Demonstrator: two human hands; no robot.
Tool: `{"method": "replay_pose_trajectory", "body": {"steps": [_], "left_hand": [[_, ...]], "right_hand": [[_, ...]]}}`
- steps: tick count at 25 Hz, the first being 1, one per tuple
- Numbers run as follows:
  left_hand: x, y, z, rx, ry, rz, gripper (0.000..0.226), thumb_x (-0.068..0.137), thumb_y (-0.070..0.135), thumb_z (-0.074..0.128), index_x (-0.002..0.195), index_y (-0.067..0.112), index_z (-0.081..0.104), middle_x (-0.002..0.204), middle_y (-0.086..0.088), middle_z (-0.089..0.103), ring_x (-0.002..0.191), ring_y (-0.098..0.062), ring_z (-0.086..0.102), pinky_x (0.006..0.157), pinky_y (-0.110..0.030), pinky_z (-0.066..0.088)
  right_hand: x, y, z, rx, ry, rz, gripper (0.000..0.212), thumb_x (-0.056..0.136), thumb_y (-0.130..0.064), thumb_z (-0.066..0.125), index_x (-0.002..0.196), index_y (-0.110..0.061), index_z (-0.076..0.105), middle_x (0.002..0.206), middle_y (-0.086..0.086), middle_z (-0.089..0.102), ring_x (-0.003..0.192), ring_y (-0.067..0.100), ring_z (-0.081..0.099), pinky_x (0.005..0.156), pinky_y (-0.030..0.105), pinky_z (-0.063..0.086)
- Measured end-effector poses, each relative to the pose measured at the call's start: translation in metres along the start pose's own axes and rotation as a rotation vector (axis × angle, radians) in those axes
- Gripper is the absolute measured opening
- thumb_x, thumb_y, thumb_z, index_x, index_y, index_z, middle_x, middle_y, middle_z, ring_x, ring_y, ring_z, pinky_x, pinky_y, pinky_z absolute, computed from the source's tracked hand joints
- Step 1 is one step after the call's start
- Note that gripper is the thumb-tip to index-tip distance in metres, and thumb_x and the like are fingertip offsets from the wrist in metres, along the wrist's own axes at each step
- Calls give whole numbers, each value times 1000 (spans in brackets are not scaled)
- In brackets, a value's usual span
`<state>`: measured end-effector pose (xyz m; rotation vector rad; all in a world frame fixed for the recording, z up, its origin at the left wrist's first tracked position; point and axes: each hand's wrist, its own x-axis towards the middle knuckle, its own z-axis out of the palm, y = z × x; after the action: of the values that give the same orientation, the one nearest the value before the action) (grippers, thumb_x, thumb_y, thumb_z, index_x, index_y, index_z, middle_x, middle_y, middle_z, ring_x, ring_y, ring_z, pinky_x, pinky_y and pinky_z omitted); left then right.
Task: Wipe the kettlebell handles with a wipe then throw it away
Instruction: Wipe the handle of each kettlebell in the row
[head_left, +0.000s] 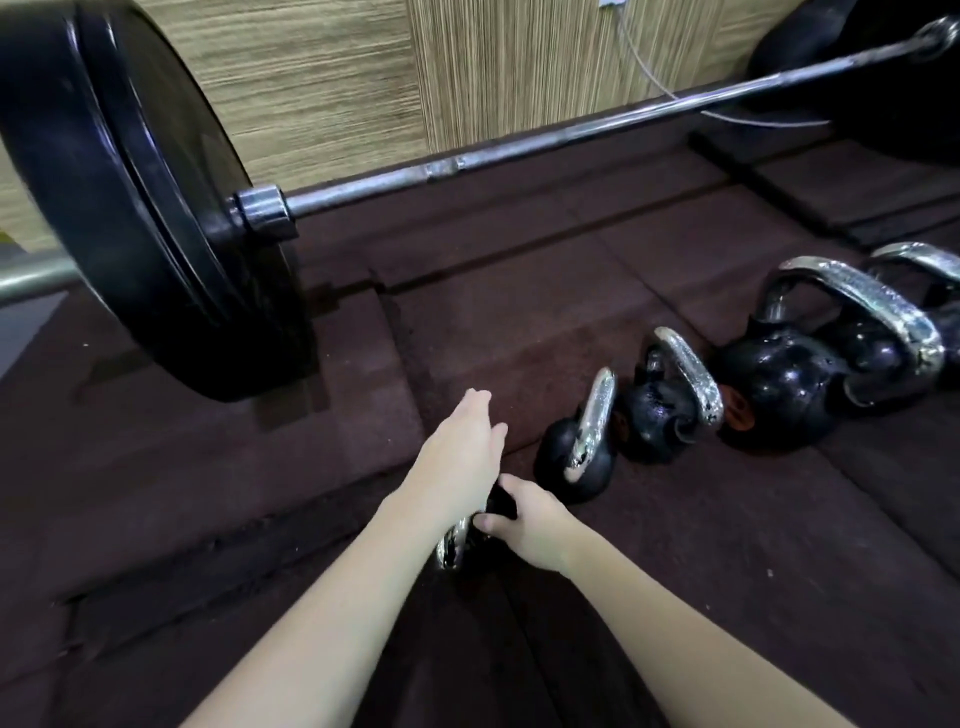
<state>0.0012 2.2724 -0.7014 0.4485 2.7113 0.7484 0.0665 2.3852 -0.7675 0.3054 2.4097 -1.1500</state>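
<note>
A row of black kettlebells with chrome handles stands on the dark rubber floor. The nearest kettlebell (457, 545) is mostly hidden under my hands; only a strip of its chrome handle and some of its black body show. My left hand (462, 457) reaches over it with fingers stretched forward. My right hand (524, 519) grips the black body, thumb and fingers curled round it. Beyond stand a small kettlebell (566, 462), a second kettlebell (654, 415) and a large kettlebell (779, 395). No wipe is visible.
A loaded barbell (519, 156) lies across the floor behind, its big black plate (130, 208) at the left. Another kettlebell handle (924, 260) shows at the right edge. A wood-patterned wall with a cable runs along the back.
</note>
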Motion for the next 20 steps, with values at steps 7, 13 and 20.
{"method": "replay_pose_trajectory", "body": {"steps": [7,13,20], "left_hand": [[-16,5,14,428,45,236,52,104,16,39,155,8,31,169,-11,20,159,-30,5,124,-43,20],[-59,-12,16,519,56,290,82,90,4,52,163,10,15,173,-11,-5,158,-34,-12,123,-44,27],[31,15,-7,101,-168,-13,37,105,24,29,139,15,44,137,-9,54,120,-35,52,101,-44,43]], "right_hand": [[11,4,8,36,24,17,59,80,-44,62,134,-18,57,125,-2,65,118,20,60,99,34,47],[6,6,7,-33,50,-52,57,91,-28,66,144,-20,48,136,3,61,126,23,56,105,32,44],[9,10,10,57,47,-40,59,91,-36,69,144,-25,47,135,-1,59,127,18,54,109,31,41]]}}
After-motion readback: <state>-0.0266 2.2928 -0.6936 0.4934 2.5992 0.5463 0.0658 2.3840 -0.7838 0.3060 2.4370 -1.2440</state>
